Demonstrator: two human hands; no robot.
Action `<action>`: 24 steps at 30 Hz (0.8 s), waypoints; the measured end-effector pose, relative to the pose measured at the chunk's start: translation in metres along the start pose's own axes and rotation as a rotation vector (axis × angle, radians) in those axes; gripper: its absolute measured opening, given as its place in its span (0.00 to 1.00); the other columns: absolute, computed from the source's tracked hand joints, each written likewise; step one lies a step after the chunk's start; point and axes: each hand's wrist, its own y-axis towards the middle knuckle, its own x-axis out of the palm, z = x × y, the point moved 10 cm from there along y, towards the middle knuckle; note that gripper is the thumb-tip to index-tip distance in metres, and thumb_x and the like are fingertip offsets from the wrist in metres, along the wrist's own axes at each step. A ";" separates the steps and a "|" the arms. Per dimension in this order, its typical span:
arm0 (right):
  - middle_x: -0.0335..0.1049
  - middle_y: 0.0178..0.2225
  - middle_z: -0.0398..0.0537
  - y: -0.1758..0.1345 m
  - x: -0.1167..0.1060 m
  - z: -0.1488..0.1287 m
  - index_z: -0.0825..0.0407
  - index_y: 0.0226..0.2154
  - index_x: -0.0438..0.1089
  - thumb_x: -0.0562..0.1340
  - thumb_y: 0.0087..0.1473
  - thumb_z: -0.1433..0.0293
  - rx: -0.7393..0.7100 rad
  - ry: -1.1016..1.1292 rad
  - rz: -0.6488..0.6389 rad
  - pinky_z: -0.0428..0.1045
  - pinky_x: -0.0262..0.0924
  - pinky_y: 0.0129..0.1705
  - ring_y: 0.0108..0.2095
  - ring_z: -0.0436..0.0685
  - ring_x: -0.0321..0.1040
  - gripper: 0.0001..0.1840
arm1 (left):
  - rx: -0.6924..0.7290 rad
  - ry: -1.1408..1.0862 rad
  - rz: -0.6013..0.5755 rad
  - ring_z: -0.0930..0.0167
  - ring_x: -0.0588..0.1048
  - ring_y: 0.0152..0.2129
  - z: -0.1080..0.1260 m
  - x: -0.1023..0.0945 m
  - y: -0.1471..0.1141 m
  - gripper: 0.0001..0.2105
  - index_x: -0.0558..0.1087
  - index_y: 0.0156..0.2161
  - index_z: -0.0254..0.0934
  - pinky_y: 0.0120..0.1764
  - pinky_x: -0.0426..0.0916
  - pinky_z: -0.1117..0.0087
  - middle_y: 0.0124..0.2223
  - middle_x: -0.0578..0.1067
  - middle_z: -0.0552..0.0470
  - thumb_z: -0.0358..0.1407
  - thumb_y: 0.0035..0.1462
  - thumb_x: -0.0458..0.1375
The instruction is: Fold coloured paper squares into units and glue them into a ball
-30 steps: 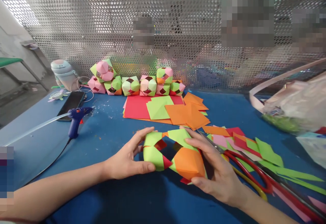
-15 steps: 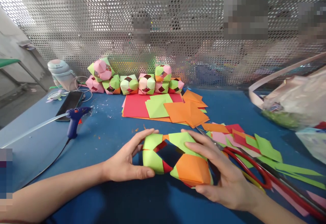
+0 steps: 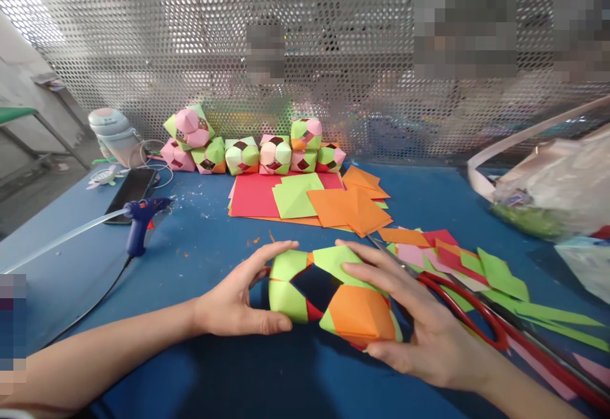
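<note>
Between my two hands is a folded paper ball point(image 3: 365, 311) in lime green, orange and red, with a large diamond-shaped gap in its middle. My left hand point(image 3: 243, 295) grips its left end, thumb in front and fingers behind. On the right end, my right hand point(image 3: 419, 323) has its fingers over the top and its thumb below the orange panel. Just beyond the ball lie loose orange paper squares point(image 3: 328, 208), a lime green square point(image 3: 299, 196) and red sheets point(image 3: 252, 195). Part of the fingers of my left hand is hidden behind the paper.
Several finished paper balls point(image 3: 242, 155) line the back against a perforated metal screen point(image 3: 381, 114). At left are a blue glue gun point(image 3: 138, 231), a phone point(image 3: 131, 191) and a bottle point(image 3: 114, 136). Red-handled scissors point(image 3: 495, 327) and paper scraps point(image 3: 448, 254) lie right, near a plastic bag point(image 3: 553, 184).
Both hands keep their hold on the paper ball, which has tilted very slightly. The view has shifted a little; the things on the table stay put.
</note>
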 end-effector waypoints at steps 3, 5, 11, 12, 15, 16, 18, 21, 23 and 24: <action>0.46 0.64 0.47 0.001 0.001 0.008 0.41 0.60 0.53 0.58 0.53 0.52 0.078 0.070 0.012 0.54 0.56 0.58 0.63 0.63 0.46 0.34 | -0.039 -0.021 0.014 0.56 0.57 0.60 -0.003 -0.001 0.001 0.37 0.53 0.62 0.46 0.58 0.57 0.56 0.64 0.55 0.43 0.35 0.48 0.65; 0.48 0.63 0.45 0.001 0.001 0.013 0.39 0.59 0.54 0.58 0.53 0.51 0.137 0.119 0.030 0.55 0.54 0.58 0.63 0.63 0.46 0.33 | -0.069 -0.042 0.025 0.56 0.56 0.60 -0.006 -0.002 0.002 0.36 0.54 0.61 0.46 0.58 0.57 0.56 0.64 0.55 0.44 0.36 0.48 0.65; 0.48 0.63 0.42 0.002 0.005 0.018 0.36 0.59 0.54 0.60 0.54 0.57 0.232 0.189 0.083 0.56 0.54 0.59 0.63 0.63 0.44 0.31 | -0.141 -0.140 0.065 0.58 0.57 0.60 -0.013 -0.001 0.002 0.35 0.53 0.61 0.48 0.57 0.61 0.60 0.64 0.54 0.46 0.34 0.51 0.63; 0.48 0.63 0.42 0.002 0.005 0.018 0.36 0.59 0.54 0.60 0.54 0.58 0.235 0.180 0.088 0.56 0.54 0.59 0.63 0.63 0.44 0.31 | -0.153 -0.152 0.069 0.58 0.58 0.60 -0.015 0.000 0.002 0.35 0.53 0.61 0.48 0.56 0.61 0.60 0.64 0.54 0.46 0.34 0.51 0.63; 0.48 0.63 0.42 0.001 0.006 0.017 0.36 0.59 0.54 0.62 0.53 0.59 0.224 0.158 0.093 0.56 0.54 0.59 0.63 0.63 0.45 0.32 | -0.179 -0.174 0.076 0.58 0.58 0.59 -0.017 0.001 0.002 0.35 0.52 0.61 0.49 0.55 0.63 0.61 0.64 0.54 0.46 0.34 0.51 0.63; 0.48 0.63 0.42 0.001 0.006 0.017 0.37 0.59 0.54 0.62 0.53 0.60 0.221 0.156 0.092 0.56 0.54 0.59 0.63 0.63 0.45 0.32 | -0.183 -0.177 0.077 0.58 0.58 0.59 -0.017 0.001 0.001 0.35 0.52 0.61 0.48 0.55 0.63 0.61 0.64 0.54 0.46 0.35 0.51 0.63; 0.47 0.63 0.43 0.002 0.007 0.017 0.37 0.59 0.53 0.62 0.53 0.60 0.219 0.152 0.088 0.56 0.53 0.59 0.63 0.62 0.45 0.32 | -0.188 -0.177 0.080 0.58 0.58 0.60 -0.017 0.001 0.001 0.35 0.52 0.61 0.48 0.56 0.62 0.61 0.64 0.55 0.46 0.35 0.51 0.63; 0.48 0.63 0.44 0.004 0.007 0.016 0.38 0.59 0.53 0.62 0.53 0.61 0.193 0.148 0.114 0.57 0.53 0.59 0.63 0.62 0.46 0.32 | -0.192 -0.167 0.092 0.60 0.58 0.60 -0.018 0.000 0.002 0.35 0.52 0.61 0.47 0.57 0.60 0.61 0.64 0.56 0.47 0.35 0.50 0.63; 0.49 0.62 0.45 0.005 0.007 0.015 0.38 0.59 0.53 0.62 0.52 0.61 0.176 0.144 0.141 0.57 0.53 0.60 0.62 0.62 0.47 0.33 | -0.201 -0.170 0.097 0.60 0.58 0.59 -0.019 -0.001 0.002 0.35 0.52 0.61 0.47 0.58 0.59 0.62 0.63 0.56 0.47 0.36 0.50 0.63; 0.49 0.62 0.46 0.006 0.007 0.015 0.38 0.59 0.53 0.62 0.52 0.61 0.173 0.143 0.148 0.58 0.53 0.60 0.62 0.62 0.48 0.33 | -0.206 -0.174 0.099 0.60 0.58 0.59 -0.020 -0.001 0.002 0.35 0.52 0.61 0.47 0.58 0.59 0.61 0.63 0.56 0.47 0.36 0.51 0.63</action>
